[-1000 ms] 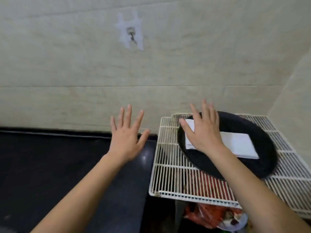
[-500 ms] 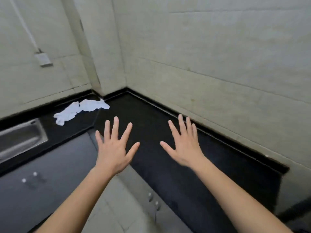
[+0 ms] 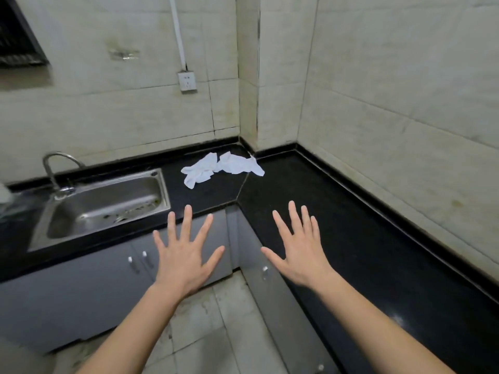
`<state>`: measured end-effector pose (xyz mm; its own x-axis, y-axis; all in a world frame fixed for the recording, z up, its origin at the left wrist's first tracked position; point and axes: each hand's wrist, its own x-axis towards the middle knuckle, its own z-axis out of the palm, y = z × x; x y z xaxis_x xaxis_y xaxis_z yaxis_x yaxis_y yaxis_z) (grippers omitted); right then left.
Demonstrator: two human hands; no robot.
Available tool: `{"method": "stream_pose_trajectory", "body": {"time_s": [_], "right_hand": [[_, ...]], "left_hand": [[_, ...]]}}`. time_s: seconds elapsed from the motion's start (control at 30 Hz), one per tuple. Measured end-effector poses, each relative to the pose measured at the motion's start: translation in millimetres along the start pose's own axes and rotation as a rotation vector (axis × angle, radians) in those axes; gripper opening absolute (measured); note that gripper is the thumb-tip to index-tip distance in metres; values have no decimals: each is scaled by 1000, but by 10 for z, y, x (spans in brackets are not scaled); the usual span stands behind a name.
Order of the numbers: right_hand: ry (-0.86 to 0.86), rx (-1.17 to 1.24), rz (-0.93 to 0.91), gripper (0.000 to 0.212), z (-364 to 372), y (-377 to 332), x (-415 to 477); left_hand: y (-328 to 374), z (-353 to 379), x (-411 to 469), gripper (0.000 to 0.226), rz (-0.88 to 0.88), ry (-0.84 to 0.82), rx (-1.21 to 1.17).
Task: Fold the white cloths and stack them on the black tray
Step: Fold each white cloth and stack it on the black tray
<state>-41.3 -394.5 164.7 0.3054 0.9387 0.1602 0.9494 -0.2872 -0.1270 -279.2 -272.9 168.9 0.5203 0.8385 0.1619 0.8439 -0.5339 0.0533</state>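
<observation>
Left hand splayed, right hand splayed, both seemingly hovering, empty

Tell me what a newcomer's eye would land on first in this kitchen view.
First, the two bare hands spread open in the foreground, the left hand in front of the grey cabinet doors and the right hand over the black counter, both holding nothing. Next, the crumpled white cloths stand out against the dark counter in its far corner. To their left, the steel sink sits under a curved tap.
</observation>
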Motion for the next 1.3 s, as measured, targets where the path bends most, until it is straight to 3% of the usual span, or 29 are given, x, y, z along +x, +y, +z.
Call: {"method": "stream_pose_trajectory", "body": {"time_s": [0.27,0.7,0.97,1.3], "right_hand": [[-28,15,-5,88,585,179,1487],[-228,4,80,84,971,727,3829],[-449,0,128,73,1562,904,4718],[-662,32,260,68,2575,1063,5825]], "left_hand": [[-269,570,1435,78,-13,-24,25],[-386,1040,3924,74,106,-162,192],[-419,1806,5087,66,297,-331,45],[-399,2919,6419,67,601,-550,89]]}}
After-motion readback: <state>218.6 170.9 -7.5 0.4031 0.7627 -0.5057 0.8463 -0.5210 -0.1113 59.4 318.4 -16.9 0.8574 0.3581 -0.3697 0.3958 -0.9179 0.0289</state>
